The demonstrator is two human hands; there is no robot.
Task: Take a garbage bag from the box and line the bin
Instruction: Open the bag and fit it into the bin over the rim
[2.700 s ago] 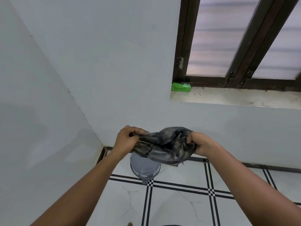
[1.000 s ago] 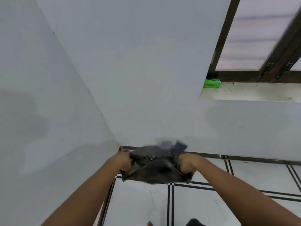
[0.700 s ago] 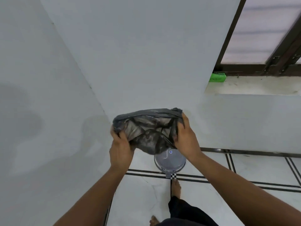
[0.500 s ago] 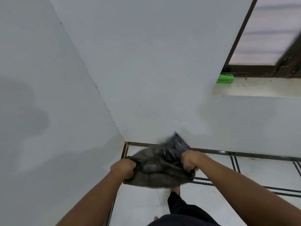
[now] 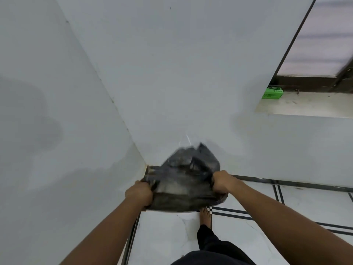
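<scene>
Left hand [image 5: 139,194] fist clutching left edge | right hand [image 5: 221,183] fist clutching right edge | crumpled dark grey plastic garbage bag [image 5: 184,181] stretched between both, blurred

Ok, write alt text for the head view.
Two hands, left hand and right hand, grip opposite edges of a crumpled dark garbage bag held over a tiled floor in a white corner. A green box sits on the windowsill; no bin is visible.

Single head-worn view, angled down, close over a room corner [image 5: 142,163].
</scene>
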